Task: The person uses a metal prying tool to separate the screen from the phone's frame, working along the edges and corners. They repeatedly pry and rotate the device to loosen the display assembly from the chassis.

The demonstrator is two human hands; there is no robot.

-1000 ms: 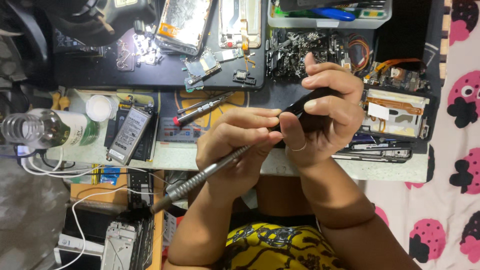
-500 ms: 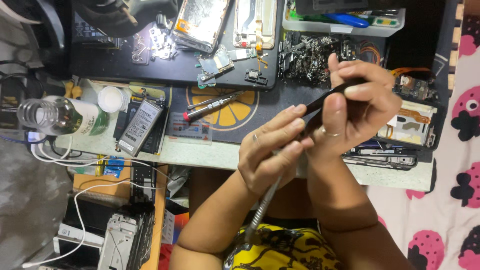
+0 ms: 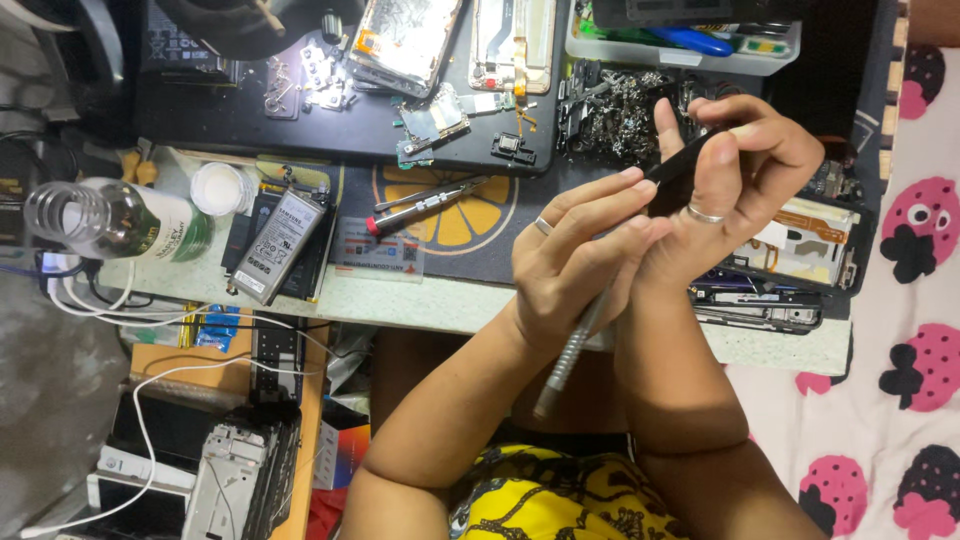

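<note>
Cluttered workbench (image 3: 420, 300); left hand's (image 3: 580, 265) screwdriver (image 3: 570, 350) now points down.

left hand (image 3: 575, 265) | screwdriver (image 3: 570, 350) swung from flat to steep | right hand (image 3: 740, 170) raised

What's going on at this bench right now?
A person is working over a cluttered repair desk. The right hand holds a thin black phone part up on edge, while the left hand grips a grey screwdriver against it. Opened phones, a battery and a clear bottle lie on the desk.
</note>
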